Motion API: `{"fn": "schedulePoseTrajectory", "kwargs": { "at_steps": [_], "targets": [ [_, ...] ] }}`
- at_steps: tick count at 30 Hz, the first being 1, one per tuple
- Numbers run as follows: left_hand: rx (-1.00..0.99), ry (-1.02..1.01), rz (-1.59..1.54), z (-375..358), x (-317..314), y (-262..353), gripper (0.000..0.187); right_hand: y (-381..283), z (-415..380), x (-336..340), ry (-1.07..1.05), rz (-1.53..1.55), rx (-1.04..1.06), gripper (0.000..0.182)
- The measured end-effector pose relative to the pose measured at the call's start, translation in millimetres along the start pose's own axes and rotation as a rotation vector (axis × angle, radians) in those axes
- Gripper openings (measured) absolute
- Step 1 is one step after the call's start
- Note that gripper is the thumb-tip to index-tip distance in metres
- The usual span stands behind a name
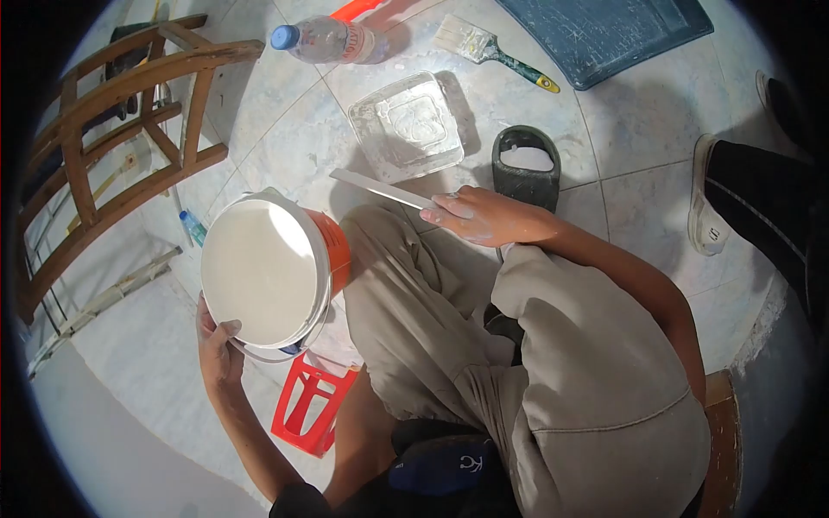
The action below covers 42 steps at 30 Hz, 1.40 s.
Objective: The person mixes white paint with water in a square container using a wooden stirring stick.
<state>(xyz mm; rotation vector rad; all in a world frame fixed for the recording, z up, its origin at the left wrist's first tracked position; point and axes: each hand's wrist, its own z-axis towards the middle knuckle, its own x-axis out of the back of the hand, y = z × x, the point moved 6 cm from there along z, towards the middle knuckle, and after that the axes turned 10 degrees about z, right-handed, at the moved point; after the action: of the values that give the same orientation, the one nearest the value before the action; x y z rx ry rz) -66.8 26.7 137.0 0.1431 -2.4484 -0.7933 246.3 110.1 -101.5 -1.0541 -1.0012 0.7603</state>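
My left hand (220,345) grips the lower rim of an orange and white bucket (332,250), thumb over the edge and fingers around the outside. The round mouth shows a smooth off-white inside, with a bright patch of light at upper right. A thin wire handle hangs along the bucket's side. In my right hand (473,216), smeared with white, is a long, flat, pale strip (376,186), seen nearly edge-on and pointing left. Just beyond the strip's tip lies a clear square plastic tub (367,134) with white residue in it.
Farther off lie a plastic bottle (332,43), a paintbrush (496,53) and a dark tray (604,34). A wooden chair frame (129,73) is at left; a red plastic stool (289,406) is below the bucket. A black slipper (524,177) and another person's shoe (706,211) are at right.
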Motion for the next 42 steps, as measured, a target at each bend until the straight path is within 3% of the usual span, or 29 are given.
{"fn": "schedulePoseTrajectory", "kwargs": {
  "at_steps": [4, 7, 9, 10, 16, 19, 24, 27, 36, 39, 42],
  "targets": [
    [-0.054, -0.057, 0.110, 1.6, -8.3, 23.9, 0.075, 6.0, 4.0, 4.7, -0.105, 0.210, -0.254, 0.042],
    [-0.050, -0.091, 0.177, 12.0, -16.9, 25.9, 0.069, 10.6, 2.0, -0.8, -0.130, 0.179, -0.209, 0.039],
    [-0.041, -0.107, 0.202, 19.3, -22.3, 28.1, 0.065, -3.5, 6.5, 14.5, 0.028, 0.183, -0.097, 0.029],
    [-0.041, -0.110, 0.207, 22.2, -26.8, 32.6, 0.063, -10.6, 8.6, 23.0, 0.109, 0.185, -0.043, 0.038],
    [-0.021, -0.132, 0.243, 32.1, -45.6, 46.7, 0.062, 4.1, 8.9, 11.9, 0.050, 0.287, -0.183, 0.035],
    [-0.021, -0.153, 0.254, 41.2, -54.0, 53.3, 0.061, -14.1, 7.3, 29.5, 0.074, 0.174, 0.012, 0.029],
    [-0.008, -0.197, 0.335, 53.7, -52.3, 55.1, 0.052, -11.3, 1.8, 22.1, 0.142, 0.019, 0.120, 0.028],
    [0.049, -0.218, 0.382, 60.2, -47.1, 52.6, 0.068, -10.3, -0.2, 22.2, 0.147, 0.006, 0.127, 0.029],
    [0.050, -0.252, 0.451, 66.9, -57.3, 61.8, 0.072, -1.9, -4.9, 8.4, 0.046, -0.037, 0.041, 0.039],
    [-0.032, -0.180, 0.458, 63.1, -69.8, 69.5, 0.046, 1.7, -8.1, 5.6, 0.072, -0.040, 0.057, 0.038],
    [0.040, -0.235, 0.504, 70.3, -65.8, 67.5, 0.075, -1.0, -10.9, 9.4, 0.070, -0.052, 0.079, 0.042]
  ]
}}
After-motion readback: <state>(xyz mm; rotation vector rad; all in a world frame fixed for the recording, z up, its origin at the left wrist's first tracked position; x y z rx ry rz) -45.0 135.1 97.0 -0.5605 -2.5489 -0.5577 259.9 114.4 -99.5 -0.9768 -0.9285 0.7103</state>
